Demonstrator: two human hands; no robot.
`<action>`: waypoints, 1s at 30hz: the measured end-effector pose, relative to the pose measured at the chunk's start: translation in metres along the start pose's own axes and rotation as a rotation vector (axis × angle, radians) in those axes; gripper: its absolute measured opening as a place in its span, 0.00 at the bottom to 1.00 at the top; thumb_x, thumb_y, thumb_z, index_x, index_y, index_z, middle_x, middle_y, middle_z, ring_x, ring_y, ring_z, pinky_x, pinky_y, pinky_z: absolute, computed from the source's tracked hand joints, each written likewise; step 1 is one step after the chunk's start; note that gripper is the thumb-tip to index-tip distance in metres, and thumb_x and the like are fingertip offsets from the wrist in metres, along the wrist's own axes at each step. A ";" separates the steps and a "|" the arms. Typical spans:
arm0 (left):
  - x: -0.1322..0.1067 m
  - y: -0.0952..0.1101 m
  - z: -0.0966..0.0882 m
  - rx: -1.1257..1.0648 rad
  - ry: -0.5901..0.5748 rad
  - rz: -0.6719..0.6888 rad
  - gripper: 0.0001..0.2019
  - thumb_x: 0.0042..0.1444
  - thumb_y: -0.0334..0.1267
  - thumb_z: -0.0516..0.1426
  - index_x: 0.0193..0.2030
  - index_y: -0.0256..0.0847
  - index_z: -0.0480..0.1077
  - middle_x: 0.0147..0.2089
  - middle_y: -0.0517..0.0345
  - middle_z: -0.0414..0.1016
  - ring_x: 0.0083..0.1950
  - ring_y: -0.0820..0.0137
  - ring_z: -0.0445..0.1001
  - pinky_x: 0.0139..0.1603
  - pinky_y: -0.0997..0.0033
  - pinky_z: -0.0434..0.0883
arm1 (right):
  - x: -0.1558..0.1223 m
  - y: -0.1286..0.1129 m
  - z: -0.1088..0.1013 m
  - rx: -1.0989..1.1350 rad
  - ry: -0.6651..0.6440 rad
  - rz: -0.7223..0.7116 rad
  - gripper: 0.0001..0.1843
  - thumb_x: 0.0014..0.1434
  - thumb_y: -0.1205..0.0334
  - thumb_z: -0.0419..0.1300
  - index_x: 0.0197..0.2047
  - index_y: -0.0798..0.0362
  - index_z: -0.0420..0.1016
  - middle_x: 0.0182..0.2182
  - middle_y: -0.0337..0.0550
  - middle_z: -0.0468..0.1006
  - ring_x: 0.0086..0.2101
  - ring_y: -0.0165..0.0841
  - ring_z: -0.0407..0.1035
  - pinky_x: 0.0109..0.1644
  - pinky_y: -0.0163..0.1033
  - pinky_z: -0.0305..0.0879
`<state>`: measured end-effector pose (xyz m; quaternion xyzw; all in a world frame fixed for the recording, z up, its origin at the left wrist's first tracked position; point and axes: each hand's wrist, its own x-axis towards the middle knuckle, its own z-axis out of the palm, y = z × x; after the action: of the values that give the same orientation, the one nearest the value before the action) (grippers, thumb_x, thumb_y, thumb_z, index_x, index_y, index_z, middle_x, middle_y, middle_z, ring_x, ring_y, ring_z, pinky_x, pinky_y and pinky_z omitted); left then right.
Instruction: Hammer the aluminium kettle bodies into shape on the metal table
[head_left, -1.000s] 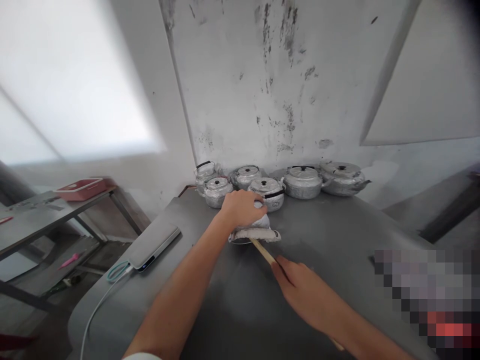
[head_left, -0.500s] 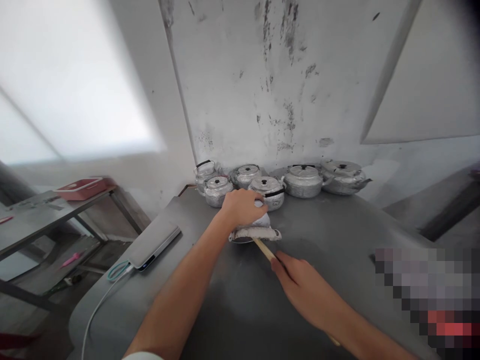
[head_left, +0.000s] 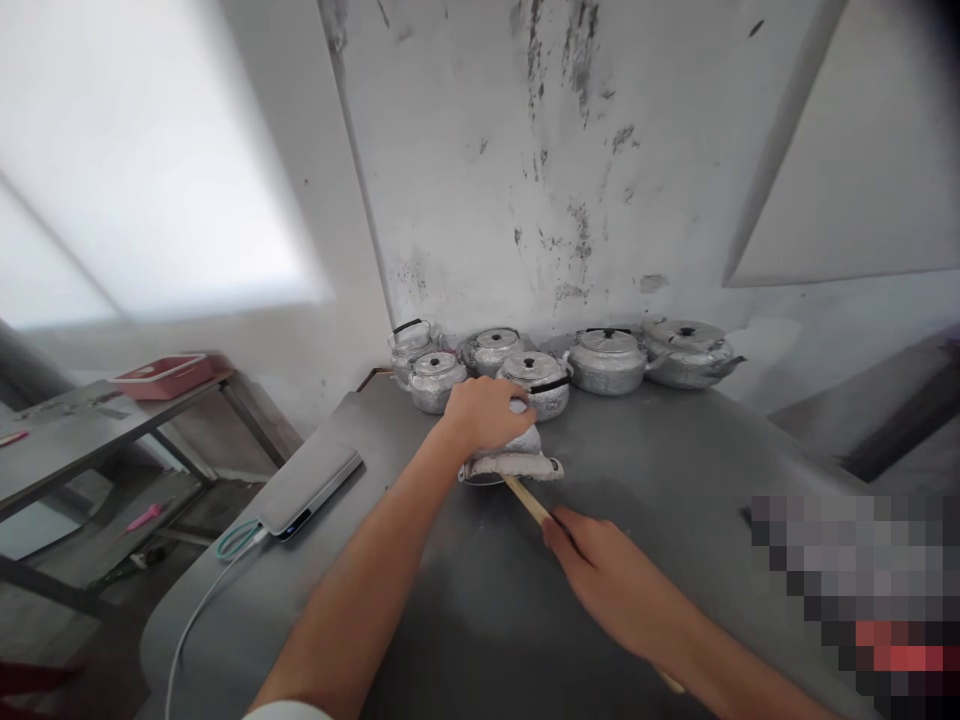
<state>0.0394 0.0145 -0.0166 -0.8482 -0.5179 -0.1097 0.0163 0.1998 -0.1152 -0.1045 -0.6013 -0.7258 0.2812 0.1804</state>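
Note:
My left hand (head_left: 491,412) is closed over a small silver metal pot (head_left: 525,441) near the middle of the table. Its rounded body faces up and a dark opening edge shows at the near side; the fingers cover much of it. My right hand (head_left: 600,560) grips the wooden handle (head_left: 529,500) of a brush. The brush's long, pale, rough head (head_left: 517,466) lies across the near side of the pot, against its rim. Past the right hand, the handle's far end shows beneath the forearm.
Several silver kettles (head_left: 609,362) with black knobs stand along the wall. A power bank (head_left: 311,488) with a white cable lies on the grey table (head_left: 480,610) at left. A side bench holds a pink basket (head_left: 163,377). The lower right is pixelated.

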 end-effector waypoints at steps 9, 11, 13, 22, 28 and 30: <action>0.001 -0.002 0.004 -0.001 0.025 0.005 0.21 0.63 0.55 0.52 0.56 0.55 0.78 0.52 0.57 0.82 0.54 0.53 0.78 0.56 0.55 0.72 | 0.001 0.003 -0.002 -0.025 -0.002 0.006 0.22 0.74 0.55 0.43 0.30 0.49 0.67 0.30 0.46 0.81 0.31 0.39 0.75 0.35 0.40 0.55; 0.002 -0.003 0.005 0.002 0.027 0.003 0.21 0.63 0.55 0.52 0.56 0.56 0.78 0.51 0.57 0.82 0.53 0.53 0.78 0.56 0.55 0.72 | 0.001 0.003 -0.002 -0.048 -0.004 0.009 0.21 0.74 0.55 0.43 0.31 0.50 0.67 0.30 0.47 0.81 0.31 0.39 0.75 0.35 0.40 0.55; 0.001 -0.003 0.005 -0.002 0.024 0.003 0.21 0.63 0.55 0.52 0.56 0.55 0.78 0.51 0.57 0.83 0.52 0.53 0.78 0.55 0.55 0.73 | 0.001 0.003 -0.001 -0.060 -0.013 0.013 0.21 0.74 0.56 0.43 0.31 0.50 0.67 0.30 0.47 0.81 0.31 0.39 0.75 0.35 0.40 0.55; 0.001 0.000 0.001 -0.020 0.024 -0.006 0.21 0.62 0.54 0.53 0.55 0.54 0.79 0.49 0.56 0.83 0.51 0.54 0.79 0.54 0.56 0.73 | 0.002 0.001 0.000 -0.053 0.020 0.020 0.21 0.74 0.55 0.43 0.31 0.50 0.68 0.28 0.46 0.80 0.28 0.38 0.75 0.32 0.39 0.53; 0.001 0.000 0.003 -0.004 0.043 -0.003 0.20 0.62 0.54 0.53 0.54 0.55 0.80 0.50 0.56 0.83 0.52 0.53 0.79 0.54 0.55 0.73 | 0.002 0.004 0.000 -0.035 0.019 0.010 0.22 0.73 0.54 0.43 0.31 0.49 0.67 0.28 0.45 0.80 0.29 0.38 0.74 0.32 0.39 0.55; 0.001 -0.001 0.003 -0.007 0.039 0.001 0.21 0.62 0.54 0.53 0.54 0.55 0.79 0.50 0.57 0.83 0.51 0.53 0.79 0.54 0.55 0.73 | 0.002 0.003 -0.001 -0.049 0.005 0.017 0.21 0.73 0.54 0.43 0.31 0.49 0.67 0.28 0.46 0.80 0.29 0.38 0.75 0.33 0.39 0.55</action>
<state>0.0394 0.0160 -0.0195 -0.8463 -0.5165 -0.1282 0.0237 0.2023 -0.1130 -0.1060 -0.6125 -0.7269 0.2632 0.1650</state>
